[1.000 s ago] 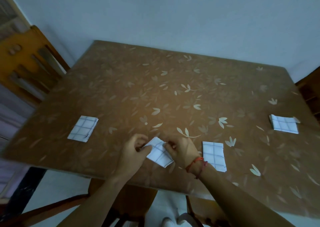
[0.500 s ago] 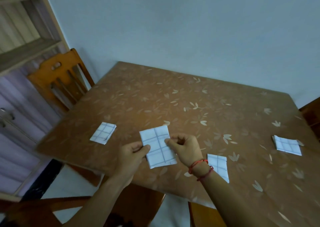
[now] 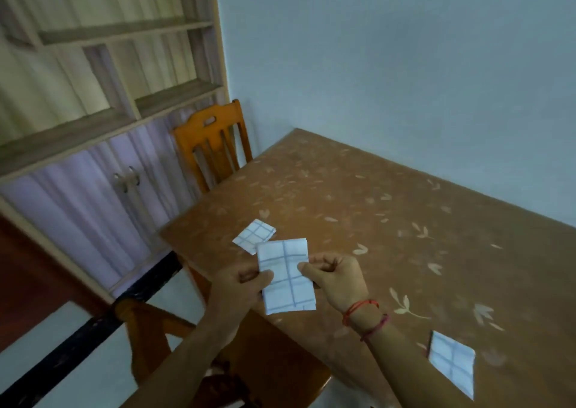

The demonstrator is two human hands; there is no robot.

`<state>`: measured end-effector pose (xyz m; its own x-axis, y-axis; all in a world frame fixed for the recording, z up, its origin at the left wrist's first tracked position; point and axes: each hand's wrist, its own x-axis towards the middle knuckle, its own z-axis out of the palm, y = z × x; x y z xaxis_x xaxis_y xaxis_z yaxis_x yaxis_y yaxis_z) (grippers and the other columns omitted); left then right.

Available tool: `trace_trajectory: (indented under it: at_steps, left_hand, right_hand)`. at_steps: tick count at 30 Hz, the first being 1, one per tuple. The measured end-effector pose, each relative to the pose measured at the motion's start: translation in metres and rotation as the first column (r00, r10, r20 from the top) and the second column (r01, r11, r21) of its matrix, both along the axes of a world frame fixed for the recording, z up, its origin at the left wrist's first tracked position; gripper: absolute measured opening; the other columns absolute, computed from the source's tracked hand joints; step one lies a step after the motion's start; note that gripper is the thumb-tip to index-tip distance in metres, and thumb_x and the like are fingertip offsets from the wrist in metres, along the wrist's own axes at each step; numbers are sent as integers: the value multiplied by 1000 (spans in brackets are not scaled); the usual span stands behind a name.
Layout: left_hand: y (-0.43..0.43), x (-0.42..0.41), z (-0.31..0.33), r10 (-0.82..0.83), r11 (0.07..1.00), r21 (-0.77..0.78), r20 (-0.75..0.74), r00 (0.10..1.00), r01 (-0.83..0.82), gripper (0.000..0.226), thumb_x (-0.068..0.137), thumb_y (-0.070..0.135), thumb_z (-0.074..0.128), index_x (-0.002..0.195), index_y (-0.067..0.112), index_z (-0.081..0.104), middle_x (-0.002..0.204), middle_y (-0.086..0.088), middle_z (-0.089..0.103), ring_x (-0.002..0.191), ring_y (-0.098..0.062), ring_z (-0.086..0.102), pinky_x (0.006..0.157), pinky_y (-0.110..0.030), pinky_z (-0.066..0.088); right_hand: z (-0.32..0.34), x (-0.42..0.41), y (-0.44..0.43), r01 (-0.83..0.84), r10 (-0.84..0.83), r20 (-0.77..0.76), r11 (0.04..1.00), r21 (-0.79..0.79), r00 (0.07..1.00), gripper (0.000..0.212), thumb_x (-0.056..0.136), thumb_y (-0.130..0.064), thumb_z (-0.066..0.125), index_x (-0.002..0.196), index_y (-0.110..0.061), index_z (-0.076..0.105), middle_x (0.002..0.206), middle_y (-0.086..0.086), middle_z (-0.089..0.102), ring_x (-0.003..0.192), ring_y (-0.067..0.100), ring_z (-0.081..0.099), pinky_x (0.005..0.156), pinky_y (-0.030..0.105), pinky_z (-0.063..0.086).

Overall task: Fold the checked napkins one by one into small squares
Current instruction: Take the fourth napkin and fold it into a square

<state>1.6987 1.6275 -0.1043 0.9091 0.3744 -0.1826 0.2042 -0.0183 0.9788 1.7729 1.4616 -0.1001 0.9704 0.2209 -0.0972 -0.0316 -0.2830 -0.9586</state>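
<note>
Head view.

Held napkin point(image 3: 286, 278): white with a thin blue-grey check, folded to an upright rectangle several layers thick, the layered edges showing at the top and at the lower right corner. It is held up off the table point(image 3: 405, 220), above its near left corner, between the two hands.

Left hand point(image 3: 238, 286): pinches the napkin's left edge about halfway up, thumb on the front face, the other fingers curled behind it.

Right hand point(image 3: 338, 278): pinches the right edge at much the same height, thumb tip on the front, fingers curled. Red thread bands point(image 3: 364, 314) circle this wrist.

Second napkin point(image 3: 254, 235): same check, folded to a small square, lying flat on the table near its left edge, just beyond the held one, whose top left corner covers the near corner of the square.

Third napkin point(image 3: 452, 362): folded, flat on the table at the near right, well apart from the hands.

Table: brown top with a pale leaf pattern, its far edge against a pale blue wall point(image 3: 405, 64).

Chair point(image 3: 212, 145): orange wood with a slatted back, at the far left end of the table.

Shelves point(image 3: 124, 64): pale wood, on the left wall, above cupboard doors point(image 3: 93, 189) with two metal handles.

Another wooden chair point(image 3: 149, 323): under the near edge, partly hidden by the left forearm.
</note>
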Motion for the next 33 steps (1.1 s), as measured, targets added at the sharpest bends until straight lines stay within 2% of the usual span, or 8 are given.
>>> trace_trajectory:
  at_steps: [3,6,8,11,14,21,25,33]
  left_hand:
    - [33,-27,2,138,987,-73,-30,990,-140,19,86,13,70,105,10,71,97,-6,75,82,-18,72,59,-24,56]
    - [67,-60,5,237,967,-95,-25,971,-238,19,84,18,71,101,11,73,96,-8,75,85,-26,72,76,-45,59]
    - [89,-84,7,299,947,-119,-6,954,-297,19,85,17,70,101,9,73,94,-10,75,85,-31,72,79,-50,57]
    - [119,-118,8,405,901,-176,14,914,-397,14,88,7,65,100,7,73,97,-10,75,88,-27,72,76,-39,59]
    - [154,-148,8,478,866,-187,38,877,-464,15,89,3,63,99,9,73,95,-6,75,88,-22,72,72,-29,59]
    - [246,-206,3,551,825,-170,26,834,-540,9,86,4,68,93,6,74,87,-6,76,83,-22,73,69,-29,59]
    - [291,-228,6,553,828,-139,36,832,-544,10,86,3,68,87,12,73,82,0,76,77,-16,72,62,-20,55]
    - [355,-226,3,545,834,-134,46,837,-535,10,85,3,69,89,11,73,82,4,76,77,-13,72,63,-20,56]
  right_hand:
    - [5,-5,43,-134,134,12,991,2,991,8,78,-12,76,71,-13,74,69,14,72,71,26,71,67,44,59]
    - [6,-18,90,-211,212,-10,977,39,977,6,77,-9,77,75,-4,74,75,19,71,73,26,71,67,41,60]
    - [7,-31,120,-284,287,-29,956,74,958,3,76,-11,78,75,-14,77,76,7,75,76,22,72,70,43,60]
    - [10,-52,165,-412,414,-8,909,67,910,20,78,-9,76,66,-26,74,69,-8,74,70,7,71,65,27,59]
    - [13,-76,208,-490,494,-20,866,99,869,9,79,-4,74,77,-12,74,67,-12,71,60,-1,66,55,12,51]
    - [13,-132,306,-537,542,-10,835,121,840,16,79,-2,73,75,-18,73,74,2,74,68,16,69,64,31,59]
    - [12,-150,352,-562,568,-11,817,132,823,12,79,-1,73,81,-12,75,77,1,76,72,14,71,62,24,56]
    - [28,-143,415,-598,607,-4,784,167,795,19,81,3,70,83,-15,74,71,-7,74,70,6,70,66,23,58]
